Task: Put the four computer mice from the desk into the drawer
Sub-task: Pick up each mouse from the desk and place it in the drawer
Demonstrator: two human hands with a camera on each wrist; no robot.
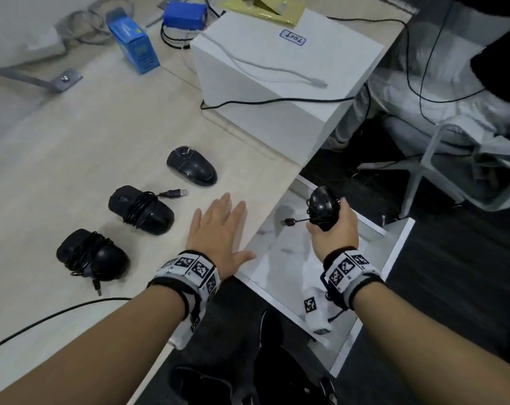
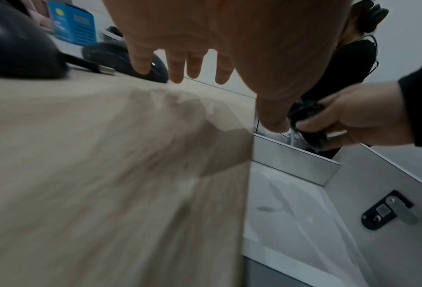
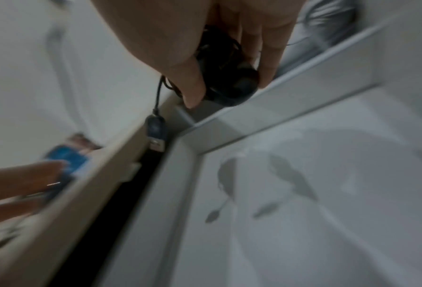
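Observation:
Three black mice lie in a diagonal row on the pale wooden desk (image 1: 72,171): a cordless one (image 1: 191,166) farthest, a cable-wrapped one (image 1: 141,210) in the middle, another cable-wrapped one (image 1: 92,255) nearest. My left hand (image 1: 220,229) hovers flat and open just above the desk near its right edge, holding nothing. My right hand (image 1: 334,226) grips a fourth black mouse (image 1: 323,206) with its cable wound round it, above the open white drawer (image 1: 394,249). Its USB plug (image 3: 156,136) dangles below the hand. The drawer floor (image 3: 303,213) shows only shadows.
A white box (image 1: 277,71) with cables across it stands at the desk's far right. A blue carton (image 1: 134,43) and a blue pack (image 1: 185,14) sit behind it. A grey chair (image 1: 452,159) stands right of the drawer. A black cable (image 1: 58,314) crosses the near desk.

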